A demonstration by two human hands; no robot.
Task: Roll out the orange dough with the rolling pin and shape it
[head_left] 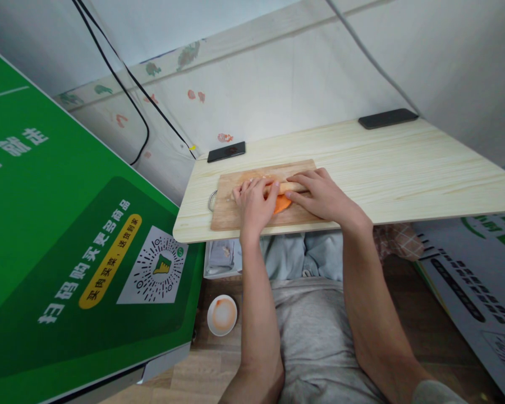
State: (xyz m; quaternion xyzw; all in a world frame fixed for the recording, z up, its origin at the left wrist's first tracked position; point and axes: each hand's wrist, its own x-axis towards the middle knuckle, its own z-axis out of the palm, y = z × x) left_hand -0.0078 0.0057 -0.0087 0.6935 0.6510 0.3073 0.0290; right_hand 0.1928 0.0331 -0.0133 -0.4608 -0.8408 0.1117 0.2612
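Bare table (404,168) right of the cutting board (235,216); phones (226,151) behind.
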